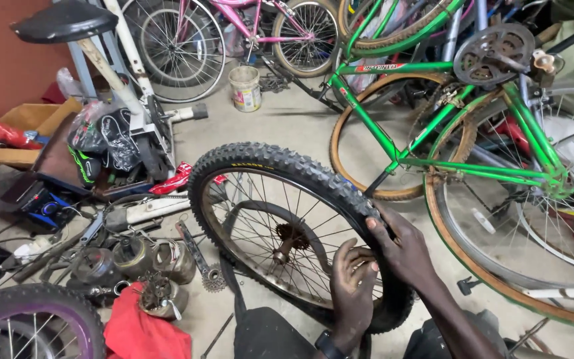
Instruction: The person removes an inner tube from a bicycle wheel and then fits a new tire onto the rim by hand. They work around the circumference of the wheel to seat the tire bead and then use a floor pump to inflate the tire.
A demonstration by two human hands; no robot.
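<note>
Right now both hands work the knobby black tyre [280,166] of a spoked wheel [287,239] that stands upright on the concrete floor [300,126], close in front of the person. The right hand [403,249] lies over the tread at about four o'clock on the wheel, its grip clamped on the tyre. The left hand [353,289] sits just beside it on the sidewall near the rim, fingers curled against the rubber; whether they pinch it or only press I cannot tell.

To do this well, I judge the hands should stay close together, thumbs pushing the bead a little at a time round the rim, with the wheel braced against the legs so it does not roll.

Counted: one wheel in hand and two hands on it. One upturned green bicycle [433,133] at two o'clock, one pink bicycle [247,20] at twelve, one small paint pot [246,88], one purple-rimmed wheel [28,322] at eight, one red cloth [144,332] and a few metal hub parts [134,262] at nine.
</note>
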